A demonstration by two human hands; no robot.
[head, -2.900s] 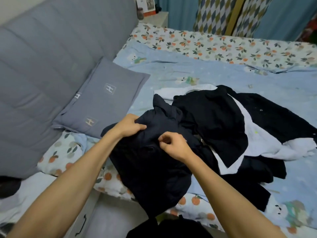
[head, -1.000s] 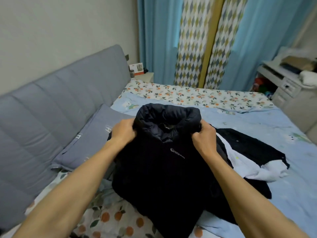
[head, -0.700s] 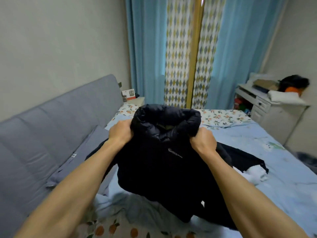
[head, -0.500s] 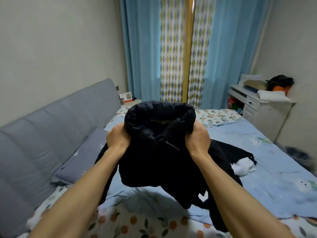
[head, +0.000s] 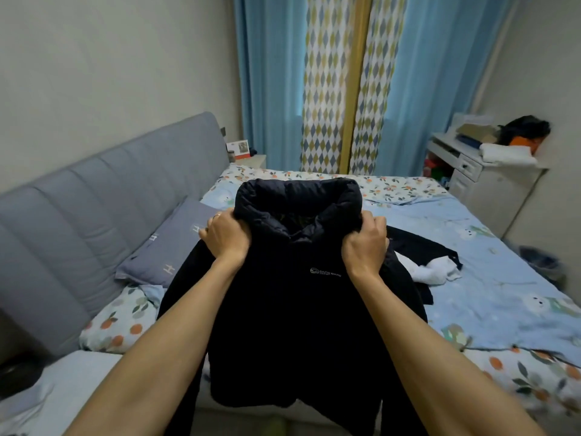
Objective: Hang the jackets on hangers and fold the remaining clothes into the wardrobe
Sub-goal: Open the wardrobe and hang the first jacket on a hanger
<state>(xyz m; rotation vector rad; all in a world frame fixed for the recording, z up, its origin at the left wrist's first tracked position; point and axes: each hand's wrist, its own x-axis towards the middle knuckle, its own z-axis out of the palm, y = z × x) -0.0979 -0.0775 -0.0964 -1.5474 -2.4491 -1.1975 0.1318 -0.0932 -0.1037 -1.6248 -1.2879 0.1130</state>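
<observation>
One dark puffer jacket point(head: 292, 309) hangs in the air over the near edge of the bed point(head: 490, 297), its front with a small white logo facing the camera and its collar standing up. Both hands clutch it just under the collar, the left hand point(head: 227, 239) on the left side and the right hand point(head: 364, 245) on the right. Further right on the bed lie more dark and white clothes point(head: 430, 262). A grey pillow point(head: 169, 247) leans against the grey headboard point(head: 94, 199) on the left.
</observation>
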